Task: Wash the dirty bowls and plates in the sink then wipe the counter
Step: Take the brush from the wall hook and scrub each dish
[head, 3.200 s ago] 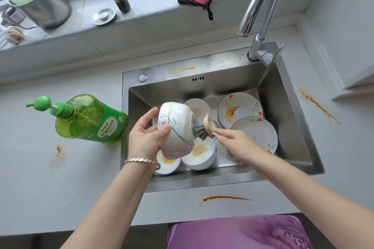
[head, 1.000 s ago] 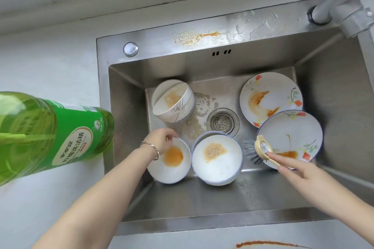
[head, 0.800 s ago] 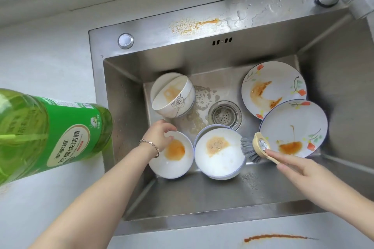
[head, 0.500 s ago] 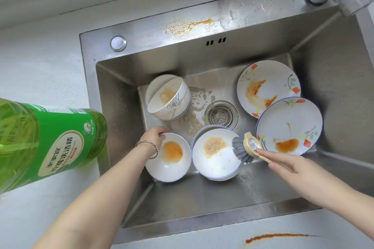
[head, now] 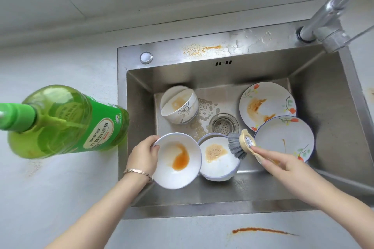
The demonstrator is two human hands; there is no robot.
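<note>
My left hand (head: 144, 155) grips the left rim of a small white bowl (head: 178, 176) smeared with orange sauce, tilted up at the sink's front left. My right hand (head: 283, 168) holds a dish brush (head: 240, 144) by its beige handle, grey bristles over the rim of a second dirty bowl (head: 217, 164). A rose-patterned bowl (head: 180, 107) lies tilted on another bowl at the back left. Two floral plates, one sauce-stained (head: 267, 105) and one in front of it (head: 283, 139), lean at the right of the steel sink (head: 172, 60).
A green dish-soap bottle (head: 66, 121) lies on the counter left of the sink. The tap (head: 332, 20) rises at the back right. The drain strainer (head: 222, 125) sits mid-sink. Orange sauce streaks mark the counter front (head: 261, 231) and the sink's back ledge (head: 202, 48).
My left hand has put down the rose bowl, reached to the front-left bowl, taken its rim and lifted it. My right hand brought the brush left over the middle bowl.
</note>
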